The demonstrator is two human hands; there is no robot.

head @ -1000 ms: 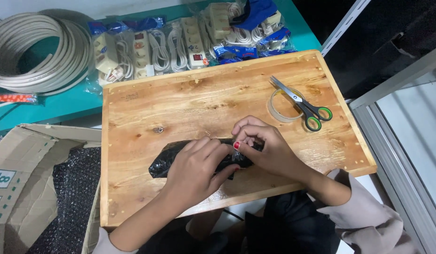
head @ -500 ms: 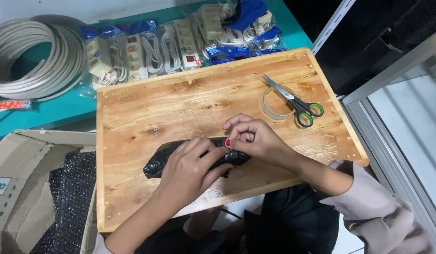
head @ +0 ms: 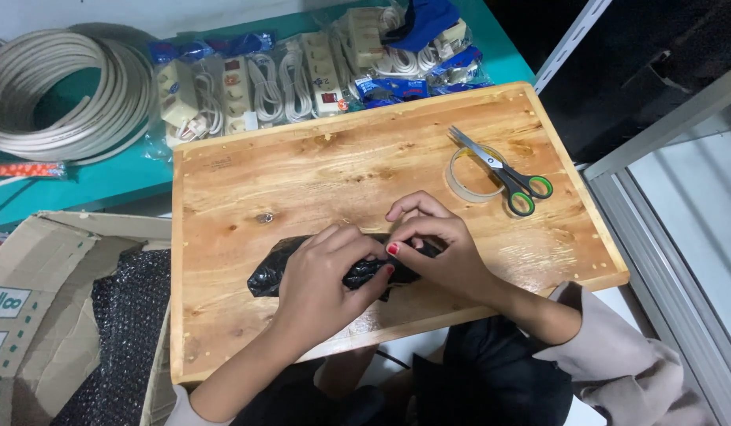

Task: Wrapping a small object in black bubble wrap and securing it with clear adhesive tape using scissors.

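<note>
A black plastic bundle (head: 334,268) lies on the near half of a wooden board (head: 318,173), crumpled and shiny, its left end sticking out from under the hands. The left hand (head: 326,276) lies flat over its middle, fingers close together and curled down onto the plastic, pressing it to the wood. The right hand (head: 440,248) meets it from the right, its fingers bent and bunched at the bundle's right end, thumb and fingertips pinching the plastic there; the two hands touch at the fingertips.

Farther up the board, to the right, a roll of clear tape (head: 472,175) lies flat with scissors (head: 503,170) resting across it, green-lined handles pointing toward the right edge. A small dark knot marks the wood left of the bundle.

Beyond the board, bagged power strips (head: 302,79) line a teal table (head: 81,185). A coil of white cable (head: 57,95) sits at the far left. Below it, an open cardboard box (head: 42,292) holds black bubble wrap (head: 121,331).
</note>
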